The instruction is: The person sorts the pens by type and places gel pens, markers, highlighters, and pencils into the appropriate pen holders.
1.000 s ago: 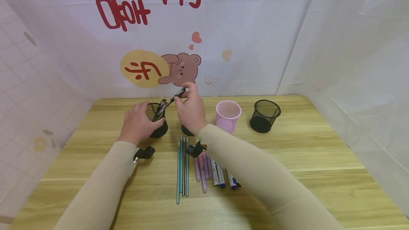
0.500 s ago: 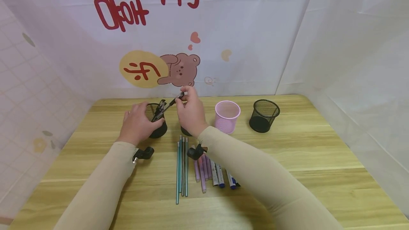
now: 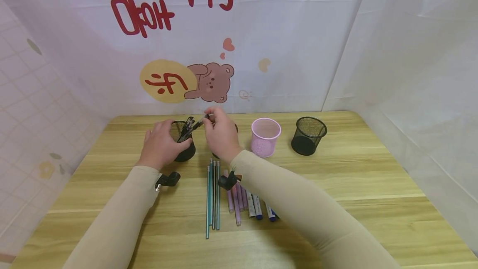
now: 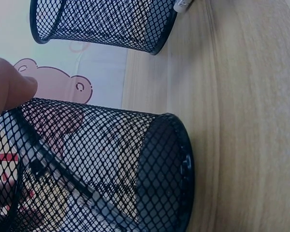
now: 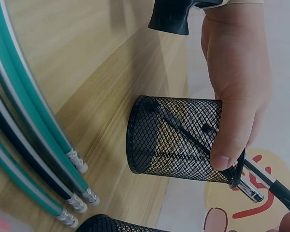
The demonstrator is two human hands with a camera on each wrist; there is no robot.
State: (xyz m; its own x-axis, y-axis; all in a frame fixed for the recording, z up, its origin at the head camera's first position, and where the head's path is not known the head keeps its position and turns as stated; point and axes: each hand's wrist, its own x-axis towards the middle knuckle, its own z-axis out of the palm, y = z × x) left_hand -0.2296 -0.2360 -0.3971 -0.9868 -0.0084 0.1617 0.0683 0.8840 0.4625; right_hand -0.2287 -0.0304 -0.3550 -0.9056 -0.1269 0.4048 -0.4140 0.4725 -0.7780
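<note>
My left hand (image 3: 160, 144) grips the leftmost black mesh pen cup (image 3: 186, 153), its thumb over the near side of the rim. Black pens (image 3: 187, 124) lean inside that cup, and the clear end of one (image 5: 251, 192) sticks out past the rim in the right wrist view. My right hand (image 3: 223, 136) pinches another black pen (image 5: 273, 187) by its upper end, the pen slanting down into the cup's mouth. In the left wrist view a pen (image 4: 72, 179) shows through the mesh. Behind my right hand a second black mesh cup (image 4: 106, 21) is mostly hidden in the head view.
Farther right stand a pink mesh cup (image 3: 264, 148) and another black mesh cup (image 3: 304, 146). Teal and dark pencils (image 3: 213, 202), purple pens (image 3: 237, 206) and blue-ended white markers (image 3: 257, 209) lie on the wooden table (image 3: 168, 235), partly under the right forearm.
My right hand has come down and slightly left, sliding its pen deeper into the left cup. My left hand has kept its grip there.
</note>
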